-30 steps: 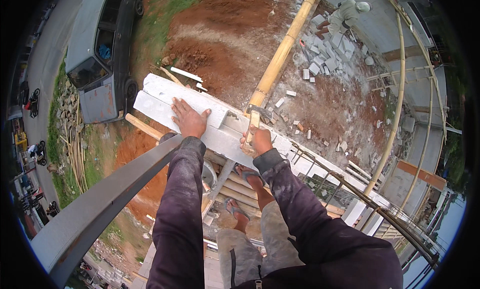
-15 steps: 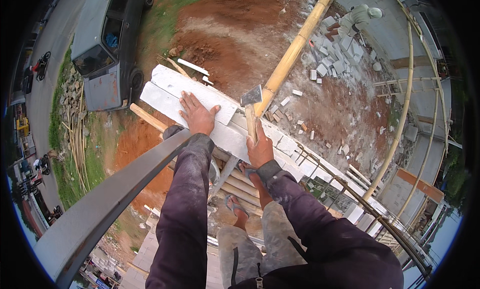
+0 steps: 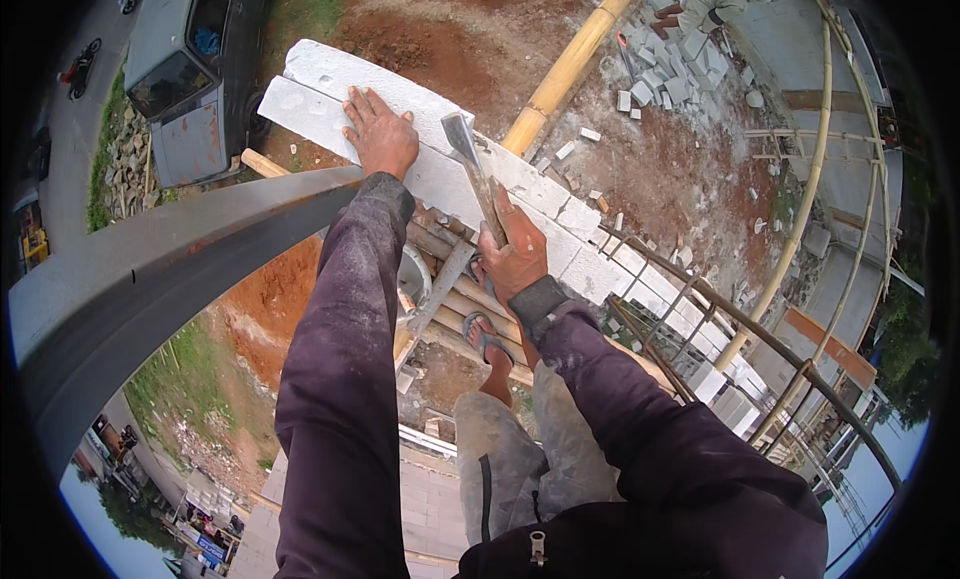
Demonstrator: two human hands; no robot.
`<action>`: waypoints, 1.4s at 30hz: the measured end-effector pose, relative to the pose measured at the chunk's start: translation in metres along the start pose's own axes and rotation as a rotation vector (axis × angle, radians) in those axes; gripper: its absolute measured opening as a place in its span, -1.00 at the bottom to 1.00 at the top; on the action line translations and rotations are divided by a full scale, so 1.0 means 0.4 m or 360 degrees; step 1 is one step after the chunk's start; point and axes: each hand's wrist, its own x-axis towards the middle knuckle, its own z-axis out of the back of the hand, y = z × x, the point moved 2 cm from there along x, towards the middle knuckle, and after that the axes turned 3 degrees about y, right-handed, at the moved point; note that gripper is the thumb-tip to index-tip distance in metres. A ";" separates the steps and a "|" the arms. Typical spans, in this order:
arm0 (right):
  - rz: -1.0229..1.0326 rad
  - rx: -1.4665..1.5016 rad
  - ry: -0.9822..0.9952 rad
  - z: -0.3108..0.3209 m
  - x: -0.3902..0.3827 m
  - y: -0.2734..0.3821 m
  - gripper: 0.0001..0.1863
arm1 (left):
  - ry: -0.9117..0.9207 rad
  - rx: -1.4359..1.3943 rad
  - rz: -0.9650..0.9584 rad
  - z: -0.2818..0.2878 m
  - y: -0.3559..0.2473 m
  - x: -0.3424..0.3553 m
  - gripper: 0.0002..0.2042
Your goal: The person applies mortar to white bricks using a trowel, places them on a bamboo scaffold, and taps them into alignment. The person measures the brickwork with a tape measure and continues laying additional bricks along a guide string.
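Palm down, the left hand (image 3: 382,134) lies on two long white blocks toward the left end of the wall (image 3: 538,187), its fingers slightly parted and its thumb stuck out sideways, over part of the seam between them. The far block (image 3: 360,74) runs along the wall's outer edge; the near block (image 3: 310,109) lies against it on the inner side. The right hand (image 3: 513,247) is wrapped round the handle of a short tool (image 3: 484,184) with a flat metal head, held tilted above the inner edge. The head appears at the far block's right end, but whether it touches I cannot tell. Steel bars (image 3: 740,317) run along the wall toward its right end, and a thick bamboo pole (image 3: 575,69) reaches away from the outer edge. Below the inner edge, sandalled feet stand on bamboo poles (image 3: 448,341). Well beyond the outer edge, a co-worker (image 3: 715,1) bends near a heap of broken white blocks (image 3: 690,69)
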 end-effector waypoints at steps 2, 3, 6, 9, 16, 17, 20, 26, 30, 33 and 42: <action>0.0042 -0.0014 0.0105 0.012 -0.131 -0.012 -0.26 | -0.0118 -0.0248 -0.0374 0.027 -0.009 -0.069 -0.37; 0.0029 0.0004 0.0177 0.015 -0.197 -0.031 -0.25 | -0.0134 -0.0497 -0.0645 0.033 -0.004 -0.131 -0.41; -0.0215 -0.0153 0.0623 0.008 -0.391 -0.118 -0.26 | -0.0292 -0.0784 -0.0689 0.021 0.099 -0.416 -0.72; -0.0561 -0.0376 0.0899 -0.085 -0.480 -0.260 -0.26 | -0.0147 -0.0805 -0.0120 -0.092 0.262 -0.714 -0.91; -0.0757 -0.0922 0.1261 -0.360 -0.545 -0.647 -0.33 | 0.0384 -0.1148 0.1230 -0.382 0.570 -1.340 -0.86; -0.0662 -0.0950 0.1192 -0.394 -0.570 -0.689 -0.33 | 0.0205 -0.1386 0.1133 -0.412 0.581 -1.397 -0.87; -0.0430 -0.0871 0.1149 -0.475 -0.633 -0.799 -0.34 | 0.0310 -0.1413 0.1386 -0.488 0.604 -1.480 -0.85; -0.0661 -0.0654 0.1502 -0.327 -0.681 -1.079 -0.64 | 0.0333 -0.1525 0.1104 -0.602 0.513 -1.344 -0.84; -0.0916 -0.1063 0.1470 -0.038 -0.788 -1.289 -0.67 | 0.0416 -0.1740 0.0807 -0.716 0.434 -1.225 -0.88; -0.1213 -0.1486 0.1247 0.144 -0.955 -1.410 -0.43 | 0.0623 -0.1767 0.0837 -0.818 0.392 -1.188 -0.93; -0.1722 -0.1163 0.0480 0.088 -1.374 -1.655 0.25 | 0.1009 -0.1506 0.0646 -1.088 0.373 -1.250 -0.84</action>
